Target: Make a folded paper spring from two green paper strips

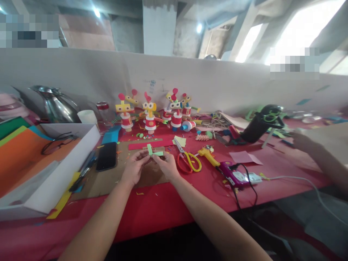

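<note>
Two light green paper strips [150,149] meet in an L shape at my fingertips, one pointing up and the other to the right. My left hand [136,165] pinches them from the left, and my right hand [165,165] pinches close to the corner. Both hands are just above a brown cardboard sheet [108,181]. Behind the strips lies a small striped paper coil [145,148], partly hidden. Right of my right hand rest scissors [187,156] with one red and one yellow handle loop.
Several paper-cup robot figures [150,117] stand at the back. A phone [106,156] and a white box [67,159] of coloured paper lie left. To the right are a yellow glue gun [209,156], a purple power strip [236,175] with cables, and another person's arm [312,150].
</note>
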`<state>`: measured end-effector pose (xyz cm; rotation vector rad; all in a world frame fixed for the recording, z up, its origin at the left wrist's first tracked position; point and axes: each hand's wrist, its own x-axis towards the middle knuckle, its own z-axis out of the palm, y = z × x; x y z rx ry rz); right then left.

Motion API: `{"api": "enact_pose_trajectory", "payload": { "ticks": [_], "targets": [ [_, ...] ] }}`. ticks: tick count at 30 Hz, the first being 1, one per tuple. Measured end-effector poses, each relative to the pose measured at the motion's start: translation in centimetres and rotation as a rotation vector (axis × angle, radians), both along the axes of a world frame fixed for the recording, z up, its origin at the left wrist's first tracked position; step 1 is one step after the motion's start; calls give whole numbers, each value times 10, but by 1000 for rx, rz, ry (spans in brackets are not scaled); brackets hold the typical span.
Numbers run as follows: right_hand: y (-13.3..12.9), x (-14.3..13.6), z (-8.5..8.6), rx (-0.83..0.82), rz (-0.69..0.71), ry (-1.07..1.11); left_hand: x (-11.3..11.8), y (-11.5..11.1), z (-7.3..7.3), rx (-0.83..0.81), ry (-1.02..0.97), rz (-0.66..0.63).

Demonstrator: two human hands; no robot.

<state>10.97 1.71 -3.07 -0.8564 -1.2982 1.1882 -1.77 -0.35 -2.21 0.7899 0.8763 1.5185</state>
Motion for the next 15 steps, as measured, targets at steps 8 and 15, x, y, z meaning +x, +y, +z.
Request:
{"api": "enact_pose_trajectory", "payload": {
  "ticks": [8,15],
  "targets": [
    [-5,2,0,267,-68,-128,-2,0,-1,7,42,-74],
    [-9,5,5,413,-65,-223,-7,1,-4,-15,17,-86]
  ]
}}
